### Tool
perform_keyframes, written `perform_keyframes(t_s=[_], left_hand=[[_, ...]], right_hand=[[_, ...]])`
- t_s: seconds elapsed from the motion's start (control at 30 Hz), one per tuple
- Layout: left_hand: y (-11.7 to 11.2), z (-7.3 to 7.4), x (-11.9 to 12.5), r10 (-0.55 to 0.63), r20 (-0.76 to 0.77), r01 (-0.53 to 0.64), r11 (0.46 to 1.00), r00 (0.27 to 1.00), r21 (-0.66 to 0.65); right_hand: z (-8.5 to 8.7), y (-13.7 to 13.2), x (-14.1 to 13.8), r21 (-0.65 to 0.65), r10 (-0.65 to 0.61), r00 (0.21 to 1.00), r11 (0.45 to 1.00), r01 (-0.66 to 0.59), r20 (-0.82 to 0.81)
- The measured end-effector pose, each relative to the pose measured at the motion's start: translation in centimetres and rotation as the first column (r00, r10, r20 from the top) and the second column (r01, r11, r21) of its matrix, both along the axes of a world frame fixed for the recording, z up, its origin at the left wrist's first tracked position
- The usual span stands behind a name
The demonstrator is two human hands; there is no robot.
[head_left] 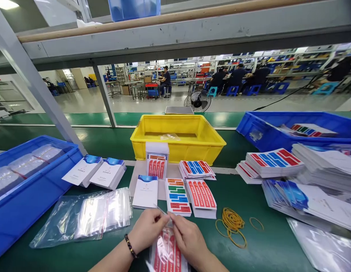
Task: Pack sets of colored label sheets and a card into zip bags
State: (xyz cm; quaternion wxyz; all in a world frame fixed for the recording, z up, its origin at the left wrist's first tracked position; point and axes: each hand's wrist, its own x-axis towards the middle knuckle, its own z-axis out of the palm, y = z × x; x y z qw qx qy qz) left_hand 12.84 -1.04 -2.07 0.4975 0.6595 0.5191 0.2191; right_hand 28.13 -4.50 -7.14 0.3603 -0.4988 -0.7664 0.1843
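Note:
My left hand (148, 229) and my right hand (189, 236) meet at the bottom middle, fingers pinched on the top edge of a clear plastic bag (166, 247). Red-and-white printed cards show through the bag. A beaded bracelet (130, 246) is on my left wrist. Just beyond my fingers lie a stack of multicoloured sticker cards (177, 196), a stack of red sticker cards (202, 196) and a stack of white booklets (145, 192) with blue tops. A pile of empty clear bags (104, 211) lies to the left of my left hand.
A yellow bin (178, 147) stands behind the stacks. Blue bins stand left (36, 181) and right (277, 138). Rubber bands (232, 223) lie right of my hands, beside piles of booklets (319, 200). A shelf beam (175, 36) crosses overhead. Several people sit at far benches.

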Motion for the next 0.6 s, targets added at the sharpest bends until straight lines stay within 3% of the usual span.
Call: perform_keyframes(t_s=[0.07, 0.13, 0.27, 0.4, 0.5, 0.6], left_hand=[[0.5, -0.6, 0.5, 0.111, 0.170, -0.080, 0.981, 0.979, -0.176], [0.6, -1.2, 0.9, 0.162, 0.215, -0.108, 0.964, 0.963, -0.243], [0.5, -2.0, 1.0, 0.169, 0.242, -0.119, 0.971, 0.956, -0.209], [0.3, -2.4, 0.6, 0.114, 0.227, -0.083, 0.987, 0.967, -0.139], [0.0, -2.4, 0.4, 0.002, 0.124, 0.002, 1.000, 0.992, -0.032], [-0.5, -2.4, 0.6, -0.071, -0.016, 0.072, 0.996, 0.997, 0.061]], right_hand=[[-0.1, 0.0, 0.1, 0.099, 0.015, 0.997, 0.995, -0.023, 0.075], [0.1, -0.1, -0.1, 0.113, 0.028, 0.995, 0.993, -0.039, 0.092], [1.4, 0.1, -0.5, -0.085, 0.039, 0.998, 0.995, -0.043, -0.052], [1.9, 0.5, -0.6, -0.276, -0.019, 0.989, 0.961, -0.023, -0.149], [1.4, 0.8, -0.5, -0.279, -0.004, 0.994, 0.960, -0.027, -0.109], [0.9, 1.1, -0.2, -0.137, -0.069, 0.996, 0.988, 0.077, 0.063]])
